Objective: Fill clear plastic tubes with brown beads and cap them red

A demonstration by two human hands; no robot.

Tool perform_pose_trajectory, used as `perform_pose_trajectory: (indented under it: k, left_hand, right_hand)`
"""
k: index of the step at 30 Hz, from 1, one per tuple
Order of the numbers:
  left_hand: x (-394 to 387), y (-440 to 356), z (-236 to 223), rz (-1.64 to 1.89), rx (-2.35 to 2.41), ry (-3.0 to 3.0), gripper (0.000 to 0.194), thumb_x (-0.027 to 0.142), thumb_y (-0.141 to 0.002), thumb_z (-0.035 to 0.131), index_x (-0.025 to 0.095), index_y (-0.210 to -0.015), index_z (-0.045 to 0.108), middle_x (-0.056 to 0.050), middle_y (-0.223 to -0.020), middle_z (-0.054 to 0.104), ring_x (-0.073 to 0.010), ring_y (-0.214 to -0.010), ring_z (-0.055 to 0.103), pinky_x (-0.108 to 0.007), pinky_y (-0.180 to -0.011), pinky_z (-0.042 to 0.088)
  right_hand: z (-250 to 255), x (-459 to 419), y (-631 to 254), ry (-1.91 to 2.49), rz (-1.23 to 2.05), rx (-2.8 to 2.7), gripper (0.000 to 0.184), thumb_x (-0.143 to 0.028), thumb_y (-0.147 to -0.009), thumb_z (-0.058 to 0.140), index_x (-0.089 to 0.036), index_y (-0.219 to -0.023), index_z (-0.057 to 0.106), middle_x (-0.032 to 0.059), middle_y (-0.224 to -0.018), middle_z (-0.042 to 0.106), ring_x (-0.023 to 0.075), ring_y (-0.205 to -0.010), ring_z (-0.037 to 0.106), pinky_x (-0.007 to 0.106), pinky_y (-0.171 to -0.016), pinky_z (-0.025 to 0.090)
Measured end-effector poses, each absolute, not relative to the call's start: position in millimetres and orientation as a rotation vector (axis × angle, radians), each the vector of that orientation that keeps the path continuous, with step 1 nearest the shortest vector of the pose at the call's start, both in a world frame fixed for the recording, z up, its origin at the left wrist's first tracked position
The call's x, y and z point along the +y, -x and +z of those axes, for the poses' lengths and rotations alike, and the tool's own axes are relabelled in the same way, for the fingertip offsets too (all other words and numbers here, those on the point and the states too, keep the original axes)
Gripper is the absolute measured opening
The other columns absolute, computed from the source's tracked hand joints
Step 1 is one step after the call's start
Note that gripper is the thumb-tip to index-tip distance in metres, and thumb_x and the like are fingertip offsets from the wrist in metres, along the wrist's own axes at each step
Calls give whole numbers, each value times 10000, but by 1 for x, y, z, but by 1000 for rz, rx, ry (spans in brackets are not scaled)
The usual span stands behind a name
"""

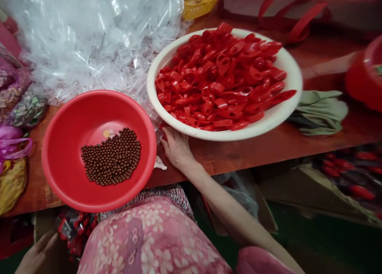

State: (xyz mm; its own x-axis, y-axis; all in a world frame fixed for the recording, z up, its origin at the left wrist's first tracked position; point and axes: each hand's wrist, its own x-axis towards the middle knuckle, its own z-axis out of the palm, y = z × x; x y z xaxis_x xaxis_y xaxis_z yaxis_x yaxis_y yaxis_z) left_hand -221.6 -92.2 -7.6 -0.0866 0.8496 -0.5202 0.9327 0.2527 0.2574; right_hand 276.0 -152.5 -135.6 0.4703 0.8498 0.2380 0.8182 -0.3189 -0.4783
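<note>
My right hand (178,150) lies on the table edge between the red bowl (64,123) and the white basin (238,135). Its fingers are stretched forward and apart, with some tips hidden beneath the basin's rim. Small brown beads (112,158) cover part of the red bowl's floor. Glossy red plastic pieces (221,79), many with an oval hole, are heaped in the basin. Below the table at lower left, my left hand (40,252) is in shadow, fingers extended and nothing visible in them. It is beside a pile of red pieces with clear parts (76,230).
Clear plastic pieces (89,43) form a large pile behind the bowls. A yellow basket (201,3) stands at the back, and grey-green gloves (320,111) lie right of the basin. Bags (13,146) crowd the left edge. Under the table, a cardboard box (322,186) holds red items.
</note>
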Motion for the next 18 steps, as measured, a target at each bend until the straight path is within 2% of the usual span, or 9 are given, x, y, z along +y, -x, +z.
perform_pose_trajectory:
  k: [1,3,5,7,8,11,13,15,18]
  left_hand:
    - [-94,209,2,-136,2001,-1518,333,554,-505,738,300,-720,719,-32,-829,783,-376,-951,727,-492,-851,600]
    - [-98,171,20,127,2092,-1378,441,582,-651,724,288,-979,731,-30,-947,784,-320,-1042,711,-452,-949,569]
    - [-97,125,29,658,2079,-1380,551,601,-755,666,232,-1163,672,-78,-1087,748,-270,-1028,710,-405,-964,561]
    - [-89,84,27,963,1891,-1464,584,504,-835,654,237,-1344,553,-103,-1316,644,-229,-1148,658,-375,-1064,491]
    - [-82,68,22,1034,1789,-1536,611,465,-826,682,223,-1365,529,-117,-1348,618,-232,-1202,626,-374,-1087,471]
    - [-61,42,3,1104,1682,-1636,804,336,-717,798,166,-1421,449,-155,-1507,459,-275,-1382,469,-391,-1163,394]
    - [-50,41,-8,1084,1720,-1619,887,244,-694,799,138,-1466,376,-158,-1557,387,-281,-1424,415,-370,-1184,367]
    - [-43,47,-15,1045,1709,-1545,834,195,-731,731,150,-1479,364,-143,-1538,426,-274,-1384,472,-351,-1139,427]
    - [-37,56,-16,1036,1654,-1428,736,146,-712,668,205,-1419,473,-119,-1437,558,-253,-1228,617,-328,-991,550]
  right_hand:
    - [-140,-155,-278,2164,77,-1385,405,-266,-947,453,-91,-1292,572,212,-1291,617,349,-1247,528,564,-1069,401]
    - [-146,-158,-282,2124,70,-1397,372,-242,-951,435,-103,-1254,599,190,-1226,652,324,-1190,565,534,-1053,426]
    - [-150,-159,-283,2087,47,-1401,345,-220,-952,419,-104,-1203,626,178,-1138,676,307,-1109,596,517,-1029,444]
    - [-149,-164,-279,2066,25,-1398,327,-202,-950,411,-109,-1160,644,170,-1059,684,298,-1031,609,518,-989,459]
    - [-146,-170,-275,2062,3,-1401,316,-196,-950,413,-114,-1144,649,164,-1023,684,293,-990,613,514,-957,470]
    - [-125,-195,-260,2018,-234,-1423,254,-171,-934,485,-134,-1119,656,129,-926,685,255,-853,618,443,-812,508]
    - [-101,-211,-255,1913,-477,-1427,265,-129,-879,599,-151,-1137,654,96,-881,688,218,-783,622,375,-727,513]
    - [-74,-216,-260,1827,-659,-1404,398,-104,-809,693,-195,-1194,650,64,-887,699,197,-764,635,344,-706,522]
    - [-38,-204,-284,1804,-907,-1345,506,-137,-795,724,-231,-1284,631,84,-934,711,244,-847,670,402,-779,539]
